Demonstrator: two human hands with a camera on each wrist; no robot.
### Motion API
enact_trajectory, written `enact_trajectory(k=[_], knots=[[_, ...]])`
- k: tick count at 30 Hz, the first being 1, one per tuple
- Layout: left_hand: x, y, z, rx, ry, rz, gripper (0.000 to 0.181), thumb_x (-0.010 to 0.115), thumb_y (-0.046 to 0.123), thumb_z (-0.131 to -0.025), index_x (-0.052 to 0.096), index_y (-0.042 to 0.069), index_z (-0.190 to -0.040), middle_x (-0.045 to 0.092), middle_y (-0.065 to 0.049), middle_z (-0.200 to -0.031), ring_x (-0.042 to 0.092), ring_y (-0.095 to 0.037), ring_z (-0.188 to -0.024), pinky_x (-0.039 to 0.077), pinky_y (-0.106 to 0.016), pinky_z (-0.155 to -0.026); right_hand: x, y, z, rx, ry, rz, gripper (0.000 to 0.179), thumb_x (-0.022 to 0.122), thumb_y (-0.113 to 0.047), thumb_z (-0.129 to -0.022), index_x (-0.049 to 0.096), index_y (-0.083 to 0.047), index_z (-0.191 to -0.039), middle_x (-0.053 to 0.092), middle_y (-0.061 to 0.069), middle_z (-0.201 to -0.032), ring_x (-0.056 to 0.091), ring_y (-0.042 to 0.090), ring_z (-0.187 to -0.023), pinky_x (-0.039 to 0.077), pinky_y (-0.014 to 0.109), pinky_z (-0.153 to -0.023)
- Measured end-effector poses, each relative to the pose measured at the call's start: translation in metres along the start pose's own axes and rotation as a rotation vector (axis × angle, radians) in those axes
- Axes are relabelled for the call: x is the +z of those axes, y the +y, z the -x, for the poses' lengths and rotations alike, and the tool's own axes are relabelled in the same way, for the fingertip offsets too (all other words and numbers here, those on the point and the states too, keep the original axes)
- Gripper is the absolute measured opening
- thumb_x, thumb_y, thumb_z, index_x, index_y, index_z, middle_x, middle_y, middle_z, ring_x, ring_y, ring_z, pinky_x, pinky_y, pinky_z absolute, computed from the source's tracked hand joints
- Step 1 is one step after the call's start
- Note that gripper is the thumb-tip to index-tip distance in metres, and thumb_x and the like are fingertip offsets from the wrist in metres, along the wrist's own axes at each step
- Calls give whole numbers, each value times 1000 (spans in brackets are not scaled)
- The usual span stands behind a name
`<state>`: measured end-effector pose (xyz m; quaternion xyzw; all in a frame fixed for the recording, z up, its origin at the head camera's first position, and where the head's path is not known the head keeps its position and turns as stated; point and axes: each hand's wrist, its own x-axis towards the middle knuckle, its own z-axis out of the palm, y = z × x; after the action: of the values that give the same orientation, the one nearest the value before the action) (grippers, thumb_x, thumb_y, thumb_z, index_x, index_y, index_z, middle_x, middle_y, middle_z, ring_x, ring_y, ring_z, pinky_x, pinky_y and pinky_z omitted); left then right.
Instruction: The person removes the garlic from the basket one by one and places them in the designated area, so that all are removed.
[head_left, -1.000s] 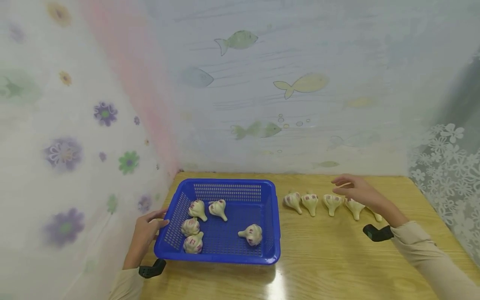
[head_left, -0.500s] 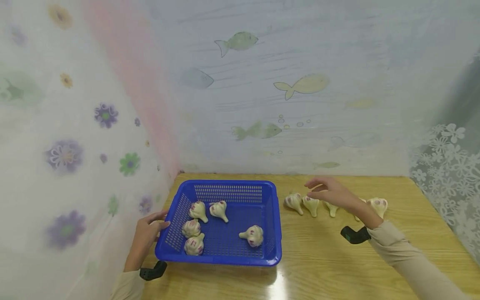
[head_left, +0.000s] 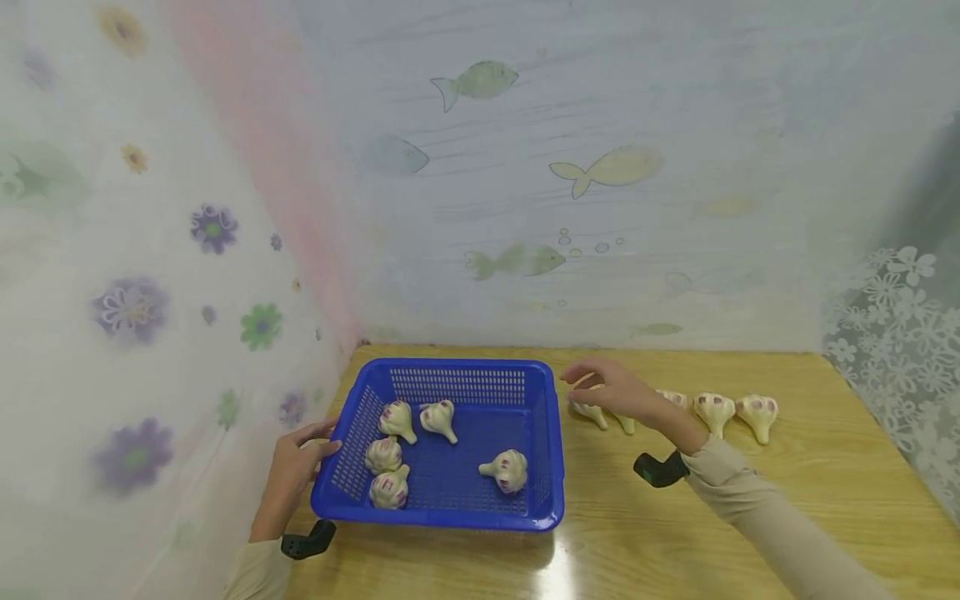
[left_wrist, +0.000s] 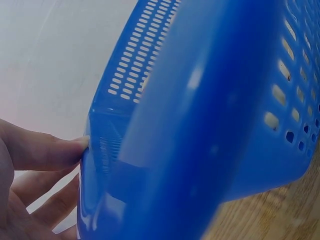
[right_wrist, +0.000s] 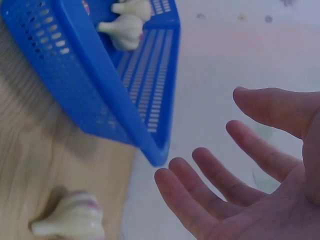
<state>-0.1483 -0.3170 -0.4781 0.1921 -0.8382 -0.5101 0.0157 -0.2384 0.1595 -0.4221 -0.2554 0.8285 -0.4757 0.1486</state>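
Observation:
A blue plastic basket (head_left: 435,518) with perforated sides holds several garlic bulbs, most at its left and one bulb (head_left: 510,472) at its right. My left hand (head_left: 287,479) grips the basket's left rim. The left wrist view shows the thumb (left_wrist: 47,152) against the rim, with the other fingers partly hidden behind it. Over the row of garlic bulbs on the table, my right hand (head_left: 618,393) hovers with fingers extended and nothing held. It partly covers the leftmost garlic bulb (head_left: 590,414). In the right wrist view, a garlic bulb (right_wrist: 72,217) lies apart from the fingers.
More garlic bulbs, including the rightmost bulb (head_left: 757,415), lie in a row on the wooden table (head_left: 675,533). A wall (head_left: 675,108) with painted fish stands behind, and a flower-patterned wall (head_left: 172,367) borders the left side.
My right hand has moved left above the row of garlic, from the right-hand bulbs to the leftmost one beside the basket. My left hand and the basket have stayed in place.

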Motion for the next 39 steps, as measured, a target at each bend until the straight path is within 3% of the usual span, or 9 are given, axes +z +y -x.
enact_trajectory(k=[3,10,15,22,27,39], knots=[[1,1,0,3,-8,7,44,62,12,-87,57,5,-130,56,-21,-121,63,-19,-77,54,-33,-62,10,-1,-8,-19,-26,-21,36,63,-18,-91,57,1,-120,53,21,-123,58,31,-105,49,40,-85],[0,1,1,0,-3,11,43,60,13,-88,57,6,-130,55,-20,-122,62,-19,-77,53,-32,-61,32,-2,-31,-17,-68,-78,33,66,-21,-89,59,-4,-117,57,14,-115,61,27,-96,51,40,-79],[0,1,0,5,-5,23,43,61,13,-88,57,5,-131,55,-21,-122,63,-19,-78,53,-32,-61,46,-7,-43,36,-82,-146,34,67,-19,-88,58,-5,-118,55,21,-118,60,25,-96,51,47,-79],[0,0,1,11,3,21,43,61,12,-88,57,5,-131,55,-21,-122,62,-19,-77,53,-33,-61,68,-14,-60,91,-97,-181,35,66,-16,-89,56,-3,-120,52,22,-122,56,27,-104,52,43,-78],[-1,-1,2,6,-4,29,44,60,13,-89,56,6,-132,54,-20,-123,63,-20,-79,54,-34,-62,82,-17,-73,122,-109,-213,32,66,-14,-88,57,-5,-118,51,24,-123,55,28,-104,51,48,-80],[0,-3,1,17,12,13,44,62,14,-87,58,6,-130,57,-21,-121,63,-19,-78,54,-33,-62,112,-19,-96,154,-113,-203,41,69,-12,-85,55,3,-120,52,24,-119,57,28,-97,51,51,-78]])
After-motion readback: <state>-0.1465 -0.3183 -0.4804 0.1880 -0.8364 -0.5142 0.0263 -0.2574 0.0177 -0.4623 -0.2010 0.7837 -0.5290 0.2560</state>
